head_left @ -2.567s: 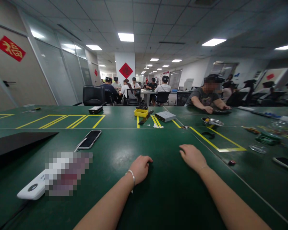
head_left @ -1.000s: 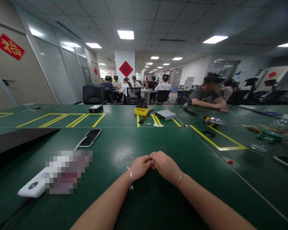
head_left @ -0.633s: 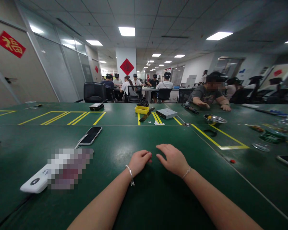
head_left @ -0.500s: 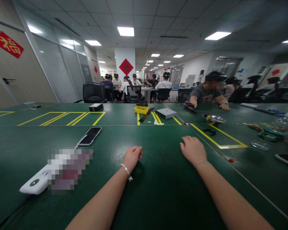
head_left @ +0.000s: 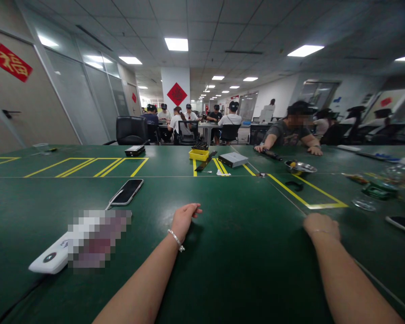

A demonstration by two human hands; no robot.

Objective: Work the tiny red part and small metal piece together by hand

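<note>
My left hand (head_left: 185, 219), with a silver bracelet on its wrist, is over the green table (head_left: 236, 252). Its fingers are loosely bent and a little apart, and I see nothing in them. Farther right, my right hand (head_left: 321, 226) is low at the table by a pale seam line. Its fingers curl down and inward, and their tips are hidden. The hand covers the spot where a small red piece lay, so whether it grips that piece cannot be seen. Nearest beyond it is a yellow tape outline (head_left: 327, 206) with a black curved piece (head_left: 294, 186) inside.
On the left lie a phone (head_left: 127, 192) and a white device (head_left: 50, 261) with a cable. Farther back are a yellow tray (head_left: 199, 155), a grey box (head_left: 233, 159) and a metal bowl (head_left: 302, 167). A co-worker (head_left: 290, 135) sits across, one hand by a dark object.
My right hand has moved right and slightly nearer, over the small red piece, which no longer shows. My left hand's fingers have loosened slightly. The co-worker's hand and dark object have shifted.
</note>
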